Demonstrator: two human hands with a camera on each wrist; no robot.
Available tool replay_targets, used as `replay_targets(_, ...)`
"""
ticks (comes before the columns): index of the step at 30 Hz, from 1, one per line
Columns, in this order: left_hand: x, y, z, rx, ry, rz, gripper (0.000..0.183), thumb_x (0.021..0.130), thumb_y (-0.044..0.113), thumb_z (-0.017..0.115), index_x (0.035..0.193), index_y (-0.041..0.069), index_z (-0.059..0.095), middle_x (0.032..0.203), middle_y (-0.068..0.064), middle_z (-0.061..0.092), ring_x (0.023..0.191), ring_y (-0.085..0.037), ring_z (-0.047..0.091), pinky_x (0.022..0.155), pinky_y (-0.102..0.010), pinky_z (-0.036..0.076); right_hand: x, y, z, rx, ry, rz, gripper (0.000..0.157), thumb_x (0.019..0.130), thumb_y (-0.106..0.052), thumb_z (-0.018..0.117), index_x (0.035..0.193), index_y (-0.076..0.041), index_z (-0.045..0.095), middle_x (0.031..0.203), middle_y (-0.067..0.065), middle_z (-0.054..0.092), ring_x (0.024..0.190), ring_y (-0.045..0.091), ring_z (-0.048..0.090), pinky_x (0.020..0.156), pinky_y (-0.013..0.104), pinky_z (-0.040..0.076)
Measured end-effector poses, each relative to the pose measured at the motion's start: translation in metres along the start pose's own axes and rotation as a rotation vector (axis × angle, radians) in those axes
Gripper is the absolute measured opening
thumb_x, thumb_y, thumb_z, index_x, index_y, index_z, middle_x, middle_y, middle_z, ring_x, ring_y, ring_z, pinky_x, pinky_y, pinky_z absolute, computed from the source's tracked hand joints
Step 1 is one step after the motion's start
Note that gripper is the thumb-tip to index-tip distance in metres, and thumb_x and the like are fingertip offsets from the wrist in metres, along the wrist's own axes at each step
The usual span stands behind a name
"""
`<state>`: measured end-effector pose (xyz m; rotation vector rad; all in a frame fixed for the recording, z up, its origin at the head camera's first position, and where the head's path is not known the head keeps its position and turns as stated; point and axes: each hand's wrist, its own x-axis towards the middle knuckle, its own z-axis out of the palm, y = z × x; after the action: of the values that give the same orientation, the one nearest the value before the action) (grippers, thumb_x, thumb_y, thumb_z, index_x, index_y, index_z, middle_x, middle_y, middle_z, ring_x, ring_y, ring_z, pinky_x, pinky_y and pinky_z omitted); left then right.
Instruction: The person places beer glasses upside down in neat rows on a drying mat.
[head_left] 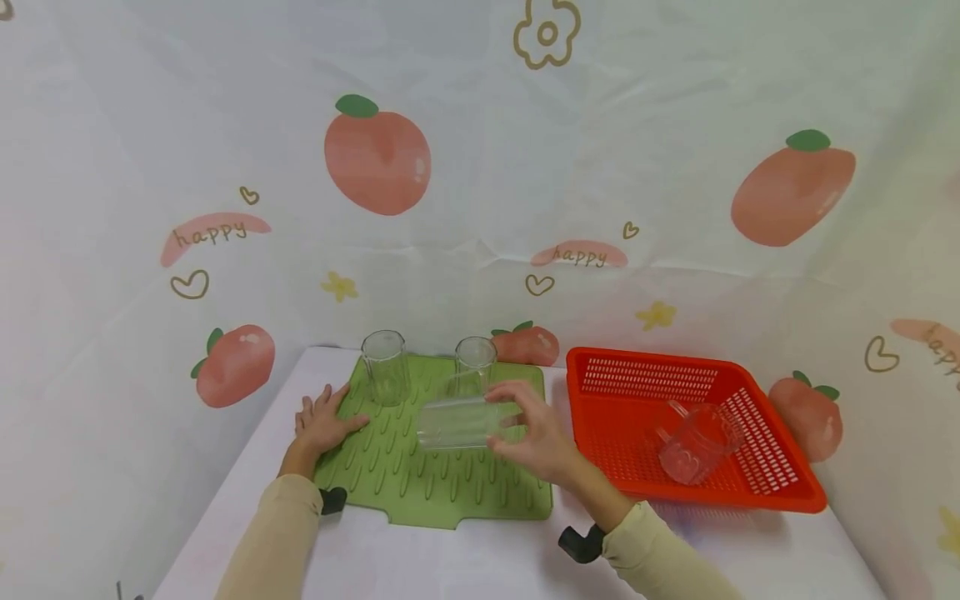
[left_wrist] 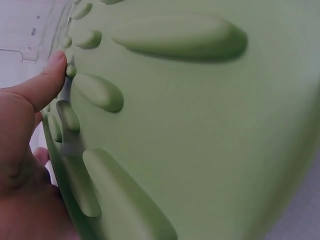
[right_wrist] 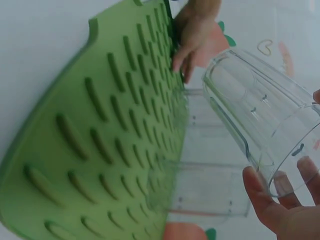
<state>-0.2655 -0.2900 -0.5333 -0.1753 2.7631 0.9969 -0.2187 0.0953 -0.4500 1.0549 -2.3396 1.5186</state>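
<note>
My right hand (head_left: 534, 433) grips a clear glass (head_left: 457, 423) by one end and holds it tilted on its side over the green drying mat (head_left: 420, 500). In the right wrist view, the thumb and fingers lie around the rim of that glass (right_wrist: 255, 100). My left hand (head_left: 324, 425) rests at the mat's left edge, its thumb on the ribbed top and its other fingers spread past the edge. Two more clear glasses stand along the back of the mat, a left glass (head_left: 386, 371) and a right glass (head_left: 476, 358), the latter partly behind the held one.
A red perforated basket (head_left: 637, 358) stands to the right of the mat. Inside it lies a clear mug (head_left: 693, 450) with a handle, tipped over. A white cloth with printed fruit (head_left: 378, 158) hangs behind the white table (head_left: 480, 558).
</note>
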Motion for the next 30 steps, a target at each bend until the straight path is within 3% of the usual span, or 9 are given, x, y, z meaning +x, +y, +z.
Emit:
replay_targets(9, -0.003, -0.001, 0.001, 0.037, -0.002, -0.003, 0.088, 0.097, 0.049, 0.063, 0.163, 0.011, 0.019, 0.169, -0.028, -0.003, 0.152, -0.058, -0.017, 0.119, -0.076, -0.006, 0.002, 0.006, 0.029, 0.054, 0.028, -0.011, 0.048, 0.082, 0.005, 0.076, 0.125, -0.005, 0.059, 0.135, 0.016, 0.055, 0.12, 0.03, 0.058, 0.083, 0.047, 0.063)
replay_targets(15, -0.007, 0.004, -0.002, 0.07, 0.012, 0.002, 0.087, 0.097, 0.048, 0.064, 0.163, 0.012, 0.021, 0.169, -0.027, 0.002, 0.153, -0.059, -0.01, 0.118, -0.077, 0.001, 0.002, 0.009, 0.04, 0.057, 0.026, 0.026, 0.048, 0.082, 0.004, 0.075, 0.126, -0.006, 0.057, 0.134, 0.02, 0.054, 0.122, 0.031, 0.058, 0.084, 0.049, 0.062)
replay_targets(20, -0.006, 0.009, 0.001, 0.076, 0.008, 0.01, 0.087, 0.096, 0.049, 0.065, 0.163, 0.013, 0.022, 0.17, -0.027, 0.003, 0.153, -0.059, -0.008, 0.117, -0.079, 0.004, 0.0, 0.01, 0.047, 0.066, 0.023, 0.08, 0.05, 0.08, 0.006, 0.075, 0.126, -0.003, 0.057, 0.136, 0.018, 0.053, 0.124, 0.032, 0.057, 0.086, 0.05, 0.061)
replay_targets(30, -0.005, 0.001, -0.001, 0.073, 0.007, -0.01, 0.089, 0.096, 0.052, 0.063, 0.164, 0.014, 0.019, 0.17, -0.025, 0.0, 0.153, -0.058, -0.011, 0.117, -0.079, 0.002, 0.008, 0.019, 0.071, 0.135, 0.031, 0.208, 0.049, 0.083, 0.002, 0.076, 0.127, -0.008, 0.057, 0.134, 0.008, 0.053, 0.127, 0.028, 0.055, 0.091, 0.048, 0.06)
